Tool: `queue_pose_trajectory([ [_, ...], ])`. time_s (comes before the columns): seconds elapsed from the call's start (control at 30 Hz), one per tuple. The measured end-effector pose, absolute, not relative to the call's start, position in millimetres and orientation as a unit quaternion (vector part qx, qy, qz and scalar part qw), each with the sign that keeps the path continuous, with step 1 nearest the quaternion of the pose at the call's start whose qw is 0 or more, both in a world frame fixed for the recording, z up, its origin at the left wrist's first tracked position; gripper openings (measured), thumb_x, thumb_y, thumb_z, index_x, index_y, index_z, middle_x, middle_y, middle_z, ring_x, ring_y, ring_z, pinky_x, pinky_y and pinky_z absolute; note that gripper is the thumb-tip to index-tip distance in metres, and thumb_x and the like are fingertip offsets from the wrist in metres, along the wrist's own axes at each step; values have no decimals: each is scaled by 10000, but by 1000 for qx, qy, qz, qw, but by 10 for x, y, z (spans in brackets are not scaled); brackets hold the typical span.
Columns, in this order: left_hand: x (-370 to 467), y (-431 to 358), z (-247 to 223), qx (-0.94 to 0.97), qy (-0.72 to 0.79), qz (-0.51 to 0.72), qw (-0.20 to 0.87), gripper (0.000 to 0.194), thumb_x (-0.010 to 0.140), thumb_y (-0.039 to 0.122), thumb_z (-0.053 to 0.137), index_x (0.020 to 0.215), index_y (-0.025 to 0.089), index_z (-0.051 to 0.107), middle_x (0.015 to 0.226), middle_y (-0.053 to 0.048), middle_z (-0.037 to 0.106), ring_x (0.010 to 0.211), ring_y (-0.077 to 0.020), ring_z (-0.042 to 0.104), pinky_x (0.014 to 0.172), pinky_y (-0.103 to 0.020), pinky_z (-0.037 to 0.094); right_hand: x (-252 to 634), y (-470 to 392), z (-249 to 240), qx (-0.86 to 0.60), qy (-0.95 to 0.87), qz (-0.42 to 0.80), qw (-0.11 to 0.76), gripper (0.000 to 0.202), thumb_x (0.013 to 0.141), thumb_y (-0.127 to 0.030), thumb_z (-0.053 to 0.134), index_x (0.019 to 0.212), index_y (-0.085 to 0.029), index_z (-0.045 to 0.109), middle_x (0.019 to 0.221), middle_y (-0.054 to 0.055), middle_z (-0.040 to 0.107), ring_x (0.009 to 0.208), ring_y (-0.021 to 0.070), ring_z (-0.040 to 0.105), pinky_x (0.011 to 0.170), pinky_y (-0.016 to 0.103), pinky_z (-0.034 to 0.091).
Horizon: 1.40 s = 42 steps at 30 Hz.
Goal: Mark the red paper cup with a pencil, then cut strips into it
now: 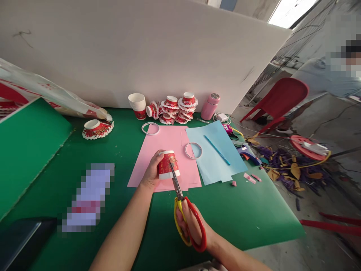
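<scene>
A red patterned paper cup [167, 165] with white edges is gripped from its left side by my left hand [152, 169], above the pink paper [141, 177]. My right hand [191, 222] has its fingers through the red and yellow handles of a pair of scissors [177, 186]. The scissor blades point up and away, their tips at the front of the cup; whether they cut into it I cannot tell. Beside the cup lies a roll of tape [193, 151], and another tape roll [150, 129] rests farther back.
Cut, fringed cups [180, 109] and a cup stack [137, 106] stand along the white board [141, 49], near a pink bottle [210, 106]. A blue pencil [217, 149] lies on blue paper [208, 169]. A glue gun [249, 155] is at the table's right edge; a person sits beyond.
</scene>
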<state>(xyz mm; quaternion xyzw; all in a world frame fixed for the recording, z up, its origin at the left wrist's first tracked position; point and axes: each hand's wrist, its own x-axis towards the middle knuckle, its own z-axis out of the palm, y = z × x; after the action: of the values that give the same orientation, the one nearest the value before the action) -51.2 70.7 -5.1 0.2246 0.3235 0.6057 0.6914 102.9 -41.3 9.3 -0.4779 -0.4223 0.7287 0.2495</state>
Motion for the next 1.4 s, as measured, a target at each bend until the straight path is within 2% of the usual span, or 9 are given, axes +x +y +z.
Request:
queue_pose_trajectory([
  [0.17, -510, 699, -53, 222, 317, 604, 697, 258, 734, 340, 690, 873, 185, 537, 808, -49, 711, 706, -216, 694, 647, -349, 549, 1015, -401, 134, -485, -423, 726, 243, 714, 654, -914, 331, 560, -207, 364, 429, -80, 288, 331, 38, 224, 308, 198, 197],
  [0.57, -518, 707, -80, 223, 325, 604, 693, 265, 723, 347, 693, 873, 190, 540, 801, -50, 707, 700, -213, 684, 642, -348, 541, 1021, -414, 84, -479, -406, 738, 246, 710, 651, -909, 361, 616, -200, 396, 454, -80, 315, 351, 41, 270, 343, 188, 247],
  [0.83, -507, 692, -78, 222, 313, 600, 702, 265, 733, 355, 689, 890, 190, 554, 851, -59, 702, 738, -230, 682, 685, -384, 538, 1021, -412, 76, -473, -453, 708, 262, 697, 694, -893, 318, 547, -212, 357, 425, -69, 291, 350, 55, 245, 332, 224, 204],
  [1.0, -482, 676, -69, 216, 316, 590, 711, 386, 748, 418, 686, 1050, 200, 588, 886, -55, 679, 763, -209, 657, 678, -351, 527, 1022, -417, 46, -474, -458, 702, 270, 678, 706, -871, 362, 544, -214, 323, 420, -73, 276, 372, 51, 234, 352, 231, 169],
  [1.1, -468, 677, -69, 206, 347, 595, 695, 439, 737, 373, 713, 1123, 204, 591, 866, -33, 672, 714, -157, 631, 655, -293, 515, 1018, -404, 37, -477, -450, 707, 266, 684, 688, -881, 366, 545, -213, 336, 415, -80, 279, 352, 43, 231, 336, 222, 171],
  [1.3, -491, 736, -95, 150, 342, 631, 680, 386, 695, 323, 740, 1031, 170, 628, 883, -43, 701, 740, -174, 658, 691, -307, 527, 1078, -400, 102, -471, -435, 734, 223, 684, 680, -883, 369, 564, -209, 384, 388, -92, 294, 300, 41, 263, 305, 189, 216],
  [1.4, -519, 769, -90, 101, 329, 638, 689, 334, 720, 374, 707, 959, 150, 646, 838, -56, 714, 754, -206, 682, 718, -345, 541, 1160, -445, 160, -452, -459, 735, 210, 670, 686, -873, 387, 571, -213, 390, 375, -90, 312, 286, 47, 281, 295, 189, 219],
])
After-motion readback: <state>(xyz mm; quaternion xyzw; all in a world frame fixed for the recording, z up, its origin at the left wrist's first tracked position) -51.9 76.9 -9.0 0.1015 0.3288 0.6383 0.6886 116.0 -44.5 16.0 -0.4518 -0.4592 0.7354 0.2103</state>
